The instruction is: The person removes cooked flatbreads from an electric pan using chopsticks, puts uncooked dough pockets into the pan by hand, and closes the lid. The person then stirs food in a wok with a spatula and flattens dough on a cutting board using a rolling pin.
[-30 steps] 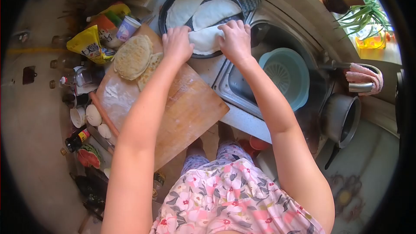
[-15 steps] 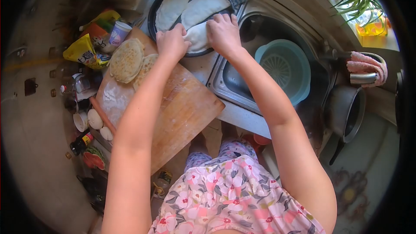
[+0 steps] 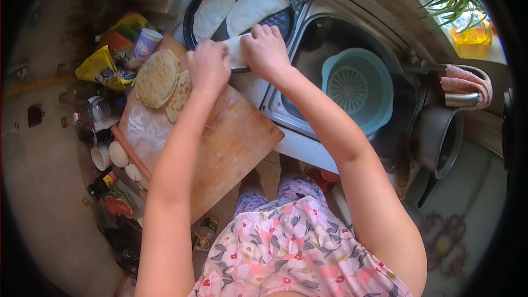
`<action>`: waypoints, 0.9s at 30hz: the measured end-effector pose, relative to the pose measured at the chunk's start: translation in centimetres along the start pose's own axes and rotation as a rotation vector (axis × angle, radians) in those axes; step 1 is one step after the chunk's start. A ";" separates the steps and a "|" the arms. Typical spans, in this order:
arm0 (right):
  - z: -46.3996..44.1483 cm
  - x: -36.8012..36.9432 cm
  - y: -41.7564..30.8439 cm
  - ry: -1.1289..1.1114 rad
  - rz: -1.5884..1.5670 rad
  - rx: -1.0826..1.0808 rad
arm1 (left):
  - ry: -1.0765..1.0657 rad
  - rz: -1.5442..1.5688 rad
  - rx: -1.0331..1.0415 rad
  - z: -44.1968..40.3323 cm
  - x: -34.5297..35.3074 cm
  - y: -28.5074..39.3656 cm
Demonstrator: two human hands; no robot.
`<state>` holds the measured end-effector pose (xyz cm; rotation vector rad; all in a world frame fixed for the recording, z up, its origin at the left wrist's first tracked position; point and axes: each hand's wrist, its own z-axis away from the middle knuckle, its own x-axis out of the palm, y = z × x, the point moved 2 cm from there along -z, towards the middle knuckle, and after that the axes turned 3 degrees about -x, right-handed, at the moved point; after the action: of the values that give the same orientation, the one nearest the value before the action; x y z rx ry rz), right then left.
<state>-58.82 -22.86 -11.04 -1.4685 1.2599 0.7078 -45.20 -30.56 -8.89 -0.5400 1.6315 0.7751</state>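
Two pale half-moon dough pieces, one at the left (image 3: 213,13) and one at the right (image 3: 256,13), lie in a dark round pan (image 3: 279,22). A third folded dough piece (image 3: 236,51) is at the pan's near edge, partly hidden between my hands. My left hand (image 3: 210,64) has its curled fingers at the left end of this piece. The fingers of my right hand (image 3: 265,52) are closed on its right end. Below my left hand, browned flatbreads (image 3: 157,79) lie on a floured wooden board (image 3: 237,144).
Right of the pan, a sink (image 3: 304,111) holds a light-green basin (image 3: 380,97). A grey pot (image 3: 438,140) stands at the far right. Along the board's left side are a rolling pin (image 3: 130,153), a yellow packet (image 3: 102,68), a cup (image 3: 146,44) and bottles.
Both hands and the third dough piece have shifted left along the pan's near edge. More of the pan's dark surface shows at its right. The camera view has also shifted slightly.
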 end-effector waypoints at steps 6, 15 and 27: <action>-1.1 -1.5 0.8 0.158 -0.059 0.040 | 0.047 0.088 -0.045 -0.4 0.2 0.3; -4.5 -1.3 6.2 0.004 0.003 0.139 | 0.137 0.177 0.009 -5.1 2.4 2.1; -6.0 3.3 6.7 -0.108 -0.128 0.256 | -0.180 0.158 0.388 -11.7 3.9 0.4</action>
<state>-65.32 -29.09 -14.35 -1.2713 1.1181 0.5124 -54.12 -38.71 -11.60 -0.0634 1.6154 0.5808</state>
